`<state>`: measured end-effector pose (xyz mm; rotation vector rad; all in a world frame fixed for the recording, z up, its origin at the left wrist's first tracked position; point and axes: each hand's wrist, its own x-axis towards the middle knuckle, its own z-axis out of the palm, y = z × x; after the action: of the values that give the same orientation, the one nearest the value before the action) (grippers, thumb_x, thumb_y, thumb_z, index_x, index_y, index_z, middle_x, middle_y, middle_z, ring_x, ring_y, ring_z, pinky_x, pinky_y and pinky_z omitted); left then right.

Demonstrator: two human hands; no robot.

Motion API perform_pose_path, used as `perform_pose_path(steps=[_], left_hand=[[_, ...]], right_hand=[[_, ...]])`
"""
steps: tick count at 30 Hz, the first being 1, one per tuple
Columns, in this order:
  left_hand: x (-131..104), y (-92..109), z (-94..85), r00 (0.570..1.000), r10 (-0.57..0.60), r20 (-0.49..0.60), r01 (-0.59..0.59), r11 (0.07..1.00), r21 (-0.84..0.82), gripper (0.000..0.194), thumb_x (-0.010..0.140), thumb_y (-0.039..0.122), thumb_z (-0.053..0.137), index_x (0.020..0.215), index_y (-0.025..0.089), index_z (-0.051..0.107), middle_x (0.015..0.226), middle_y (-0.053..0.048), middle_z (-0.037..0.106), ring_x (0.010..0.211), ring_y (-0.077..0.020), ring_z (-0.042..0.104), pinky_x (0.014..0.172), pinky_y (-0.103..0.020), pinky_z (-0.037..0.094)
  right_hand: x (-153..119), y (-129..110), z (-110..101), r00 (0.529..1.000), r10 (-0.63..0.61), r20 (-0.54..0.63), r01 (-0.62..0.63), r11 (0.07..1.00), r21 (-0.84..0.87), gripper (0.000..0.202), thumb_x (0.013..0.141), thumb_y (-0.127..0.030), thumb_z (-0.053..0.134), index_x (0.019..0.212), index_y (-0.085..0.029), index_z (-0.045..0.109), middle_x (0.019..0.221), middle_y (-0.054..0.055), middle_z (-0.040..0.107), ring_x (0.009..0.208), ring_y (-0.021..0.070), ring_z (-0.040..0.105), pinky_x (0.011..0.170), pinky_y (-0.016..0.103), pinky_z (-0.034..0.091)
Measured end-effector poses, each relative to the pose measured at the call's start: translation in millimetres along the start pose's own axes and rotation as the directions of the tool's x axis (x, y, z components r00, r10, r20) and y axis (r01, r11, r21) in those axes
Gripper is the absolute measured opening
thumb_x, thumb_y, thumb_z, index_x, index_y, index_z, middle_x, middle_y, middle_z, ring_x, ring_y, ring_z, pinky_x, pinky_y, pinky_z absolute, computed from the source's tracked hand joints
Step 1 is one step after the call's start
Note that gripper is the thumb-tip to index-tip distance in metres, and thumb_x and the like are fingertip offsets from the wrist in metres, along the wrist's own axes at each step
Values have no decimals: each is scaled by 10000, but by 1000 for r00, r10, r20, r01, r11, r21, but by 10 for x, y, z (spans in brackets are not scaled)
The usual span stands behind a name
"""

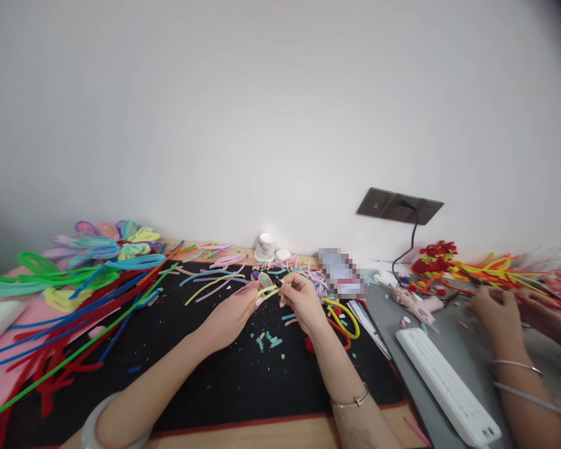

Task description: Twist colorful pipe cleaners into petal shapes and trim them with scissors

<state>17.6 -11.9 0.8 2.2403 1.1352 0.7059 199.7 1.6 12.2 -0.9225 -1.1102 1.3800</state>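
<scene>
Over the black mat (182, 399), my two hands meet at a small pale-yellow pipe cleaner bent into a narrow loop (268, 291). My left hand (234, 315) pinches its left end. Closed on the other end are the thumb and finger of my right hand (302, 300), which has dark nails. Just behind my fingertips lie loose pastel pipe cleaners (215, 280) in yellow, purple and blue. Small teal clippings (268, 341) are scattered on the mat below my hands. To the right of my right hand is a yellow pipe cleaner loop (350, 315).
Finished pastel flowers (116, 240) and long red, blue and green pipe cleaners (88, 312) lie left. A white cup (265, 246) stands by the wall. On the right are a pink glue gun (418, 304), a power strip (444, 380), and another person's hands (500, 312).
</scene>
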Motion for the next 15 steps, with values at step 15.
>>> perform_pose_path(steps=[15], left_hand=[[13,-4,14,1000,13,2,-13,994,105,388,913,321,335,1264,185,431,1365,-99,439,1272,-216,375,1042,-364,303]], right_hand=[[-40,78,187,998,-45,-52,52,989,141,279,670,-303,697,648,-174,450,461,-102,359,356,21,241,354,158,177]])
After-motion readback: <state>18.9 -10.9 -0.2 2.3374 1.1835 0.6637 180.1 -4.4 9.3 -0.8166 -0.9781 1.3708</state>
